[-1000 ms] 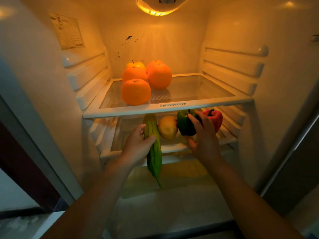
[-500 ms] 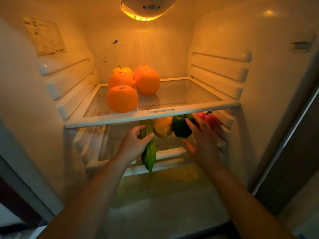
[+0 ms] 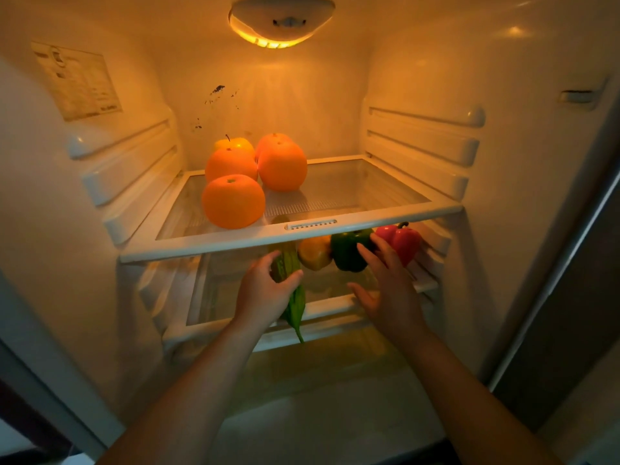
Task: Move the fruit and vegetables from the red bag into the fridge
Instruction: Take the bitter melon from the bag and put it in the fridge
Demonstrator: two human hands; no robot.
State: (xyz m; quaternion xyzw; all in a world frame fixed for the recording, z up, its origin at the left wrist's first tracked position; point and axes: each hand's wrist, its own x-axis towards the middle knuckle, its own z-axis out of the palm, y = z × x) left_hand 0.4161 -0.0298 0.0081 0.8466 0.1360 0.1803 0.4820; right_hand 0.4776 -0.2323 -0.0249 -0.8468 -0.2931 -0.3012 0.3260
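Note:
Both my hands reach into the open fridge at its second shelf [image 3: 335,305]. My left hand [image 3: 265,290] grips a long bumpy green gourd [image 3: 293,300] whose tip hangs over the shelf's front edge. To its right on that shelf lie a yellow fruit [image 3: 315,253], a green pepper [image 3: 349,251] and a red pepper [image 3: 401,241]. My right hand [image 3: 385,290] is open with spread fingers, its fingertips at the green pepper. Several oranges [image 3: 233,201] and a yellow apple [image 3: 236,144] sit on the upper glass shelf [image 3: 369,218]. The red bag is out of sight.
The lamp [image 3: 281,25] glows at the fridge ceiling. Shelf rails [image 3: 422,142] line both side walls. A label [image 3: 77,82] is stuck on the left wall. The fridge floor [image 3: 318,414] lies below my forearms.
My left hand has pushed the gourd further onto the second shelf. My right hand has let go of the green pepper and opened. The camera has tilted up.

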